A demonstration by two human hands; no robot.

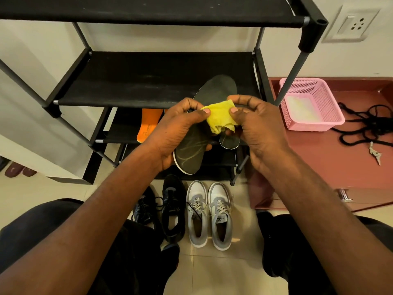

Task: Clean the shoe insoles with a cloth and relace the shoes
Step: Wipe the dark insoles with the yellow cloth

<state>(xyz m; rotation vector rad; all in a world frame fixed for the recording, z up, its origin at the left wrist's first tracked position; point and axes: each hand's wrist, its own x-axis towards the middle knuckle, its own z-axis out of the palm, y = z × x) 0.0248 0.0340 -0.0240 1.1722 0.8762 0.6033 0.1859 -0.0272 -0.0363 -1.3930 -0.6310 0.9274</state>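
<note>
My left hand (176, 128) grips a dark grey insole (191, 152) with a white edge, held up in front of the shoe rack. My right hand (255, 126) pinches a crumpled yellow cloth (219, 118) against the insole's middle; my left thumb also touches the cloth. A second dark insole (229, 141) lies on a lower shelf behind my hands. An orange insole (148, 124) rests on the same shelf. On the floor stand a pair of black sneakers (170, 211) and a pair of grey and white sneakers (208, 213), both laced.
The black shoe rack (127, 81) fills the space ahead. To the right, a maroon ledge (319, 158) carries a pink basket (308, 103), loose black laces (370, 124) and keys (375, 155). My knees frame the shoes.
</note>
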